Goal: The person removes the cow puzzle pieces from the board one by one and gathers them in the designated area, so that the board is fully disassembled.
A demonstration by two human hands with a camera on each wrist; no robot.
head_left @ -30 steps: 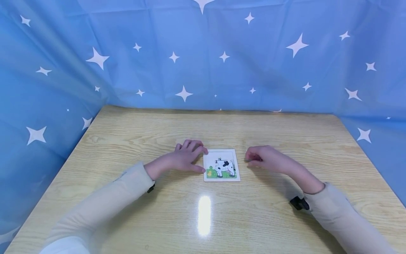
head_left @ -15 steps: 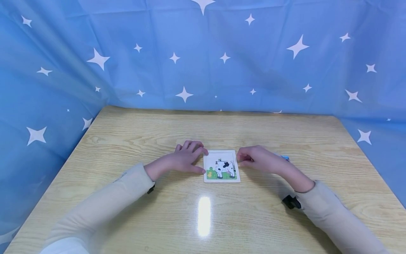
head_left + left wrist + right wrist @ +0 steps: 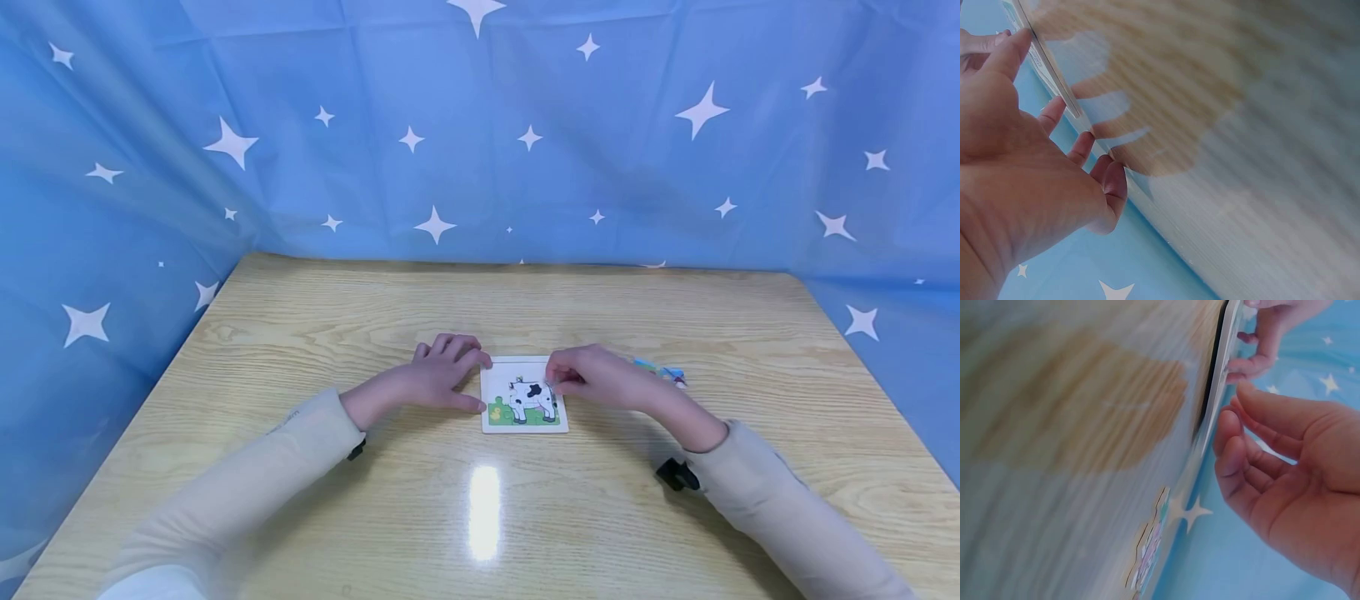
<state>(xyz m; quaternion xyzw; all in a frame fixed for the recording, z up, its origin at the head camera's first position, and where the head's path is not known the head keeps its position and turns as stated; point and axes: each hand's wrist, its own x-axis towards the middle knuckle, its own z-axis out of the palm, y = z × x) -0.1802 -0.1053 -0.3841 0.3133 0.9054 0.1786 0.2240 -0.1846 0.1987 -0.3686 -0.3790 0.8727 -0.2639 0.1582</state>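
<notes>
A white-framed jigsaw puzzle board [image 3: 517,432] lies flat on the table. Its fitted pieces show a black-and-white cow, green grass and a yellow duck; the upper part of the tray is plain white. My left hand [image 3: 442,375] lies at the board's left side, fingers spread, with thumb and index finger touching the edge. Over the board's right edge, my right hand [image 3: 600,379] has thumb and fingertips pinched together. They hold a small puzzle piece, mostly hidden by the fingers. In the right wrist view that hand [image 3: 1291,450] is close to the board's rim [image 3: 1217,375].
Several loose coloured puzzle pieces [image 3: 671,375] lie on the table just behind the right wrist, partly covered by it. The wood-grain table [image 3: 375,517] meets a blue star-patterned cloth [image 3: 480,167] at its back and sides.
My right hand has moved left, from beside the board to over its right edge, uncovering loose pieces behind the wrist. The left hand and the board have stayed in place.
</notes>
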